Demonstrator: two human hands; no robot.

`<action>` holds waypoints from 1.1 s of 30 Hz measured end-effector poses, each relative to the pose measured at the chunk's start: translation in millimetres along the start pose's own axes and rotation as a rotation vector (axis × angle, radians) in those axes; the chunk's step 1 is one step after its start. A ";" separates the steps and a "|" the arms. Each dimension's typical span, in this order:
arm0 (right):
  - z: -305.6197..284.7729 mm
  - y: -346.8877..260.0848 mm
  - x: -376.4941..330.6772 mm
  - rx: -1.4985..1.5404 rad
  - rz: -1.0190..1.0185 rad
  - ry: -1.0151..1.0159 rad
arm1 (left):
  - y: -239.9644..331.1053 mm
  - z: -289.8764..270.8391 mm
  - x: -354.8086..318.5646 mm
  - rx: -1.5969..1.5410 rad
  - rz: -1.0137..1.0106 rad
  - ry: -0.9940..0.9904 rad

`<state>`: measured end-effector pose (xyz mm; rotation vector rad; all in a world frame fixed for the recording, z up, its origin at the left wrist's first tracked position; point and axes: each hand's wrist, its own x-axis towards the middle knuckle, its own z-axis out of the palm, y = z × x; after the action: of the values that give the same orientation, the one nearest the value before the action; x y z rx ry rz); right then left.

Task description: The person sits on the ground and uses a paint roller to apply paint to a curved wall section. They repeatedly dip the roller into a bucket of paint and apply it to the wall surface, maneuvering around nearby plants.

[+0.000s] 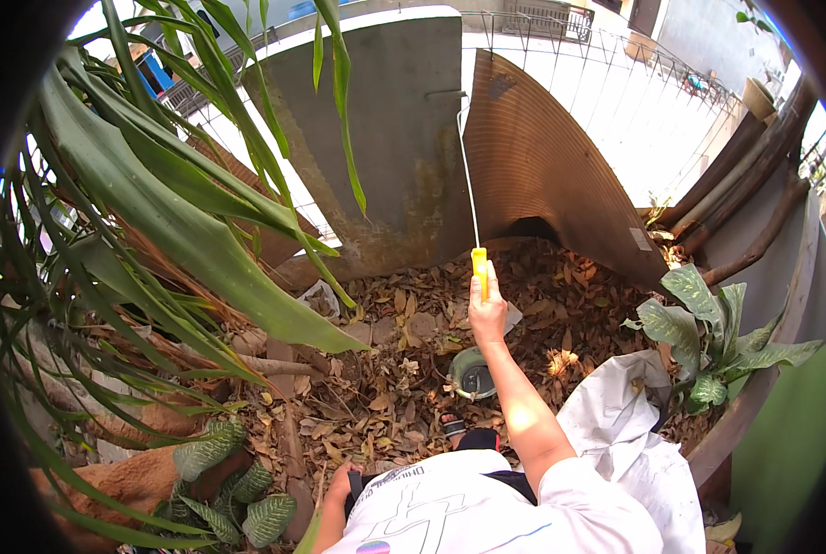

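My right hand (488,309) is closed round the yellow handle of a paint roller (479,263), arm stretched out ahead. Its long thin metal rod reaches up to the right edge of a grey wall (385,120), where the narrow roller head (447,93) lies against the surface. Grey coats most of this wall; stained, mossy patches show along its lower and left parts. Down by my waist is my left hand (343,480), beside a dark strap or cloth; its fingers are mostly hidden. A round greenish pail (475,373) with something dark inside stands below my right forearm.
Dry leaves (385,406) cover the ground. Long green leaves (182,212) hang across the left side. A rusty corrugated sheet (551,175) leans right of the wall, before a wire fence (616,55). White sheeting (616,415) and a broad-leaved plant (708,332) are at the right.
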<state>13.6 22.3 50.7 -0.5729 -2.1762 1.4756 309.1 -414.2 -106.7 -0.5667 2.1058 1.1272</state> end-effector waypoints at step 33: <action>1.7 25.3 0.1 -0.068 0.003 0.013 | 21.5 2.3 2.4 0.231 -0.047 0.036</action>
<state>14.7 29.8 26.4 -0.6072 -2.2239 1.3997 294.5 -401.0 -97.6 -0.5260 2.2035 0.8383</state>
